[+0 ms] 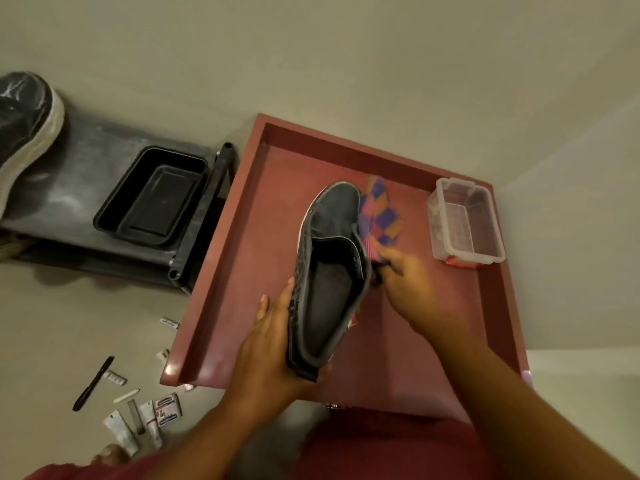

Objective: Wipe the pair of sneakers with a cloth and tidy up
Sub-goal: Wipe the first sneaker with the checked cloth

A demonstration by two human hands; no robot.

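Note:
My left hand (273, 344) grips a dark grey sneaker (329, 265) by its heel and sole side, holding it above the red tray table (242, 258) with the toe pointing away. My right hand (405, 278) holds a checked pink, blue and orange cloth (379, 213) against the sneaker's right side; that hand is blurred. The second sneaker (24, 126), dark with a white sole, rests at the far left on a dark low shelf (86, 188).
A clear plastic box (465, 223) stands at the tray's right rim. A black plastic tub (154, 195) sits on the dark shelf. On the floor at lower left lie a black pen (92, 382) and several small tubes and packets (152, 417).

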